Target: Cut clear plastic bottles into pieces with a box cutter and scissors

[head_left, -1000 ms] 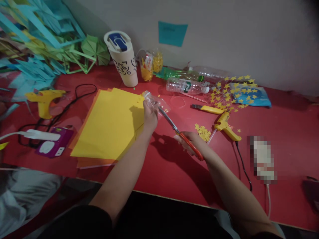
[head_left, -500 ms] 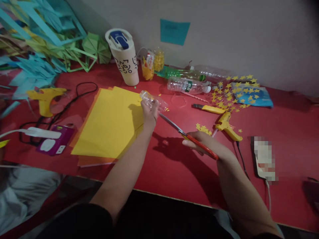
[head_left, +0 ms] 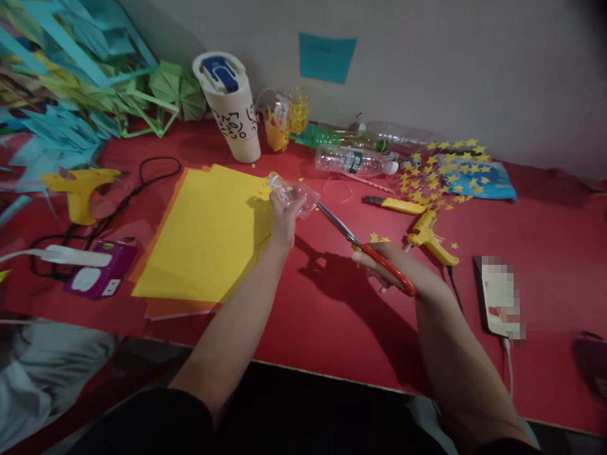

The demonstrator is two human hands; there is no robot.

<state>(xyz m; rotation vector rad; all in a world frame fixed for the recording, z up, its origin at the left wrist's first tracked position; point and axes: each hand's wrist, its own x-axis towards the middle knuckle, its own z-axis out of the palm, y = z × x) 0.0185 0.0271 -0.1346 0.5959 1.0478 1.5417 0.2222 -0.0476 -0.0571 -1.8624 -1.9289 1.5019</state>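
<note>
My left hand (head_left: pixel 283 218) is closed around a clear plastic bottle piece (head_left: pixel 308 194), whose neck end points up and left. Its cut, see-through side sticks out to the right of my fingers. In my right hand (head_left: pixel 386 262) are red-handled scissors (head_left: pixel 348 234), blades pointing up and left. The blade tips are at the right edge of the plastic; whether they touch it I cannot tell. Under the bottle piece lies the right edge of a stack of yellow paper (head_left: pixel 203 234). Small yellow paper stars (head_left: pixel 379 238) lie just beyond my right hand.
Behind my hands are a white tumbler (head_left: pixel 232 120), a clear bottle (head_left: pixel 339 161) and a yellow cutter (head_left: pixel 403 205). Glue guns (head_left: pixel 434 240) (head_left: pixel 78 189) lie on both sides, with cords. A phone (head_left: pixel 500 297) is at right, a purple power strip (head_left: pixel 102 268) at left.
The scissors and my right hand have shifted slightly right, with the blade tips higher and nearer the plastic's right edge. My left hand keeps its hold on the bottle piece. The view has shifted slightly.
</note>
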